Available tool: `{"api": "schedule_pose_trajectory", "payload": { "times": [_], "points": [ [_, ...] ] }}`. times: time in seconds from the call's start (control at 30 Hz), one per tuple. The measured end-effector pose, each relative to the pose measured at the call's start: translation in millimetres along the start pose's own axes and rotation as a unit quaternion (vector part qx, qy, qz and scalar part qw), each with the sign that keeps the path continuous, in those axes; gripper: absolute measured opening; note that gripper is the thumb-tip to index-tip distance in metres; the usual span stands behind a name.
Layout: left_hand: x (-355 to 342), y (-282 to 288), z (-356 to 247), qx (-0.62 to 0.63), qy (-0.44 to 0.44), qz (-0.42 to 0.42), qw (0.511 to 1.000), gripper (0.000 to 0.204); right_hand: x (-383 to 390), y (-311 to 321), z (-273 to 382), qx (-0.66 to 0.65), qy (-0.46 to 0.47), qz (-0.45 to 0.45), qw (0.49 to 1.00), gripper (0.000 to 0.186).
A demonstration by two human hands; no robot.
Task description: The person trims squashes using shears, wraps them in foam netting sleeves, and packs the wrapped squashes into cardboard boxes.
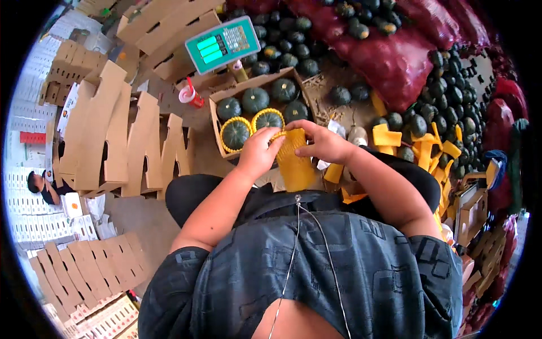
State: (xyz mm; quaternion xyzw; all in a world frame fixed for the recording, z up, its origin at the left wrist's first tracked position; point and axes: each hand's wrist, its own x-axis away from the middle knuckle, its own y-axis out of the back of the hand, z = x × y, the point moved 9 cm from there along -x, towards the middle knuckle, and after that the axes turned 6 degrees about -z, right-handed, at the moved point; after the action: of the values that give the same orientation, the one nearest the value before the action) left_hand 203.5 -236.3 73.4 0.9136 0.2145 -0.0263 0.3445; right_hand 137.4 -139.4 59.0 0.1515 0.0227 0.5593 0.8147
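Observation:
Between my two hands hangs a flattened yellow foam net sleeve (296, 166). My left hand (259, 153) pinches its upper left edge, and my right hand (328, 143) grips its upper right side with bent fingers. Just beyond them stands an open cardboard box (214, 120) of dark green squash. In its near row, one squash (236, 135) and the squash beside it (267, 120) are ringed by yellow foam nets. Others, such as the squash at the box's middle (255, 99), are bare. My hands partly cover the box's near right corner.
A scale display (223, 45) rises behind the box, with a red-and-white cup (191, 97) to its left. Cardboard boxes (99, 130) are stacked at left. Squash (446, 104), red mesh sacks (384, 62) and loose yellow foam nets (424, 151) lie at right. Another person (48, 189) is far left.

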Motion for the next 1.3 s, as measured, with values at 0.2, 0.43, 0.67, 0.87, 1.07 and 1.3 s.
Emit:
{"api": "schedule_pose_trajectory", "payload": {
  "times": [0.2, 0.43, 0.67, 0.87, 1.07, 1.3],
  "points": [
    [-4, 12, -38, 0.052, -0.058, -0.051, 0.996, 0.017, 30, 14, 0, -0.220, -0.136, -0.101, 0.961, 0.049],
    [-16, 9, -48, 0.412, 0.003, -0.057, 0.909, 0.010, 55, -4, 7, -0.289, -0.105, 0.034, 0.951, 0.034],
    [12, -48, -54, 0.552, 0.154, 0.230, 0.787, 0.033, 62, 60, 15, -0.443, 0.022, -0.162, 0.881, 0.023],
    [-13, -2, -14, 0.101, 0.048, -0.124, 0.986, 0.020, 68, 63, 37, 0.111, 0.048, -0.288, 0.950, 0.023],
    [-23, -36, 15, 0.353, 0.077, -0.107, 0.926, 0.021, 29, 36, -58, -0.349, -0.094, -0.242, 0.900, 0.033],
    [-7, -73, -14, 0.703, 0.347, 0.135, 0.607, 0.025, 13, 25, -43, -0.575, -0.085, -0.174, 0.795, 0.034]
  ]
}}
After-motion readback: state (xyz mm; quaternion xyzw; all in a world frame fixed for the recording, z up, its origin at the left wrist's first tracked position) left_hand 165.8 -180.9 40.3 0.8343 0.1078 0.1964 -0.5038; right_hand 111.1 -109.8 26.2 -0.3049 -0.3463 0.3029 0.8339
